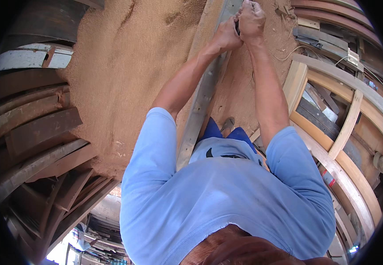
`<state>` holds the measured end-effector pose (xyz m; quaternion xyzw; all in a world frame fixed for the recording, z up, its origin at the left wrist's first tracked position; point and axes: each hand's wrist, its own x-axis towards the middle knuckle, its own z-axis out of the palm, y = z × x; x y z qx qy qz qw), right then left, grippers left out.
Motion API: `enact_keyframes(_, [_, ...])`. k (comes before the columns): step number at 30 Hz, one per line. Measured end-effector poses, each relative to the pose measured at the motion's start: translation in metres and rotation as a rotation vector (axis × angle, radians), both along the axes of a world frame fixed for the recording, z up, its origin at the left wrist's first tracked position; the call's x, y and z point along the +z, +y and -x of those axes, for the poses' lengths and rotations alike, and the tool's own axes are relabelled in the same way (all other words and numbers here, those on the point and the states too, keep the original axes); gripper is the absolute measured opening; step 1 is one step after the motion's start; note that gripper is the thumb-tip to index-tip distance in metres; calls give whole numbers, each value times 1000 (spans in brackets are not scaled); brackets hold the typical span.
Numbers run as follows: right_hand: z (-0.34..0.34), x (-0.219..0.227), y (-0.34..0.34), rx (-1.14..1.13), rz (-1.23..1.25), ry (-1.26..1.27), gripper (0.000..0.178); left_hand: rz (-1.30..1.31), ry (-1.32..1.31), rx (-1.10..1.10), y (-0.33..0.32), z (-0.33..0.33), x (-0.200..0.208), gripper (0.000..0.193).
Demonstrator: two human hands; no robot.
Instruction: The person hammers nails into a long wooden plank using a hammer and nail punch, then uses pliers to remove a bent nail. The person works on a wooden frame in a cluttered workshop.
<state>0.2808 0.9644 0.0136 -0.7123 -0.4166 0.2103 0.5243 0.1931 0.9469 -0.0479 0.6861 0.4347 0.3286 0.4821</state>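
Left hand [227,35] and right hand [251,20] close together around a small dark tool [237,27]. Beneath them runs a long grey plank [202,101] over sawdust [125,66]

- A woodworking shop is showing here: thick sawdust [125,66] is covering the floor.
- Curved, dark timber pieces [37,132] are lying stacked along the left side.
- Pale arched wooden frames [332,128] are leaning together on the right, with more bent strips above them.
- A long grey plank [200,110] is stretching across the sawdust, under a person bending over it.
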Motion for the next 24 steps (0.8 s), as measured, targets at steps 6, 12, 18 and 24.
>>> enact_keyframes(6, [-28,-62,25,18,29,88,24,127,21,-158,11,6,26,59])
enact_keyframes(12, [-12,1,-27,169,-85,501,15,77,-73,-214,-3,20,25,78])
enact_keyframes(18, [23,40,-83,290,-164,421,39,-9,-122,-454,0,44,23,92])
enact_keyframes(24, [28,29,-65,112,-227,249,27,-51,-16,-464,-3,39,28,87])
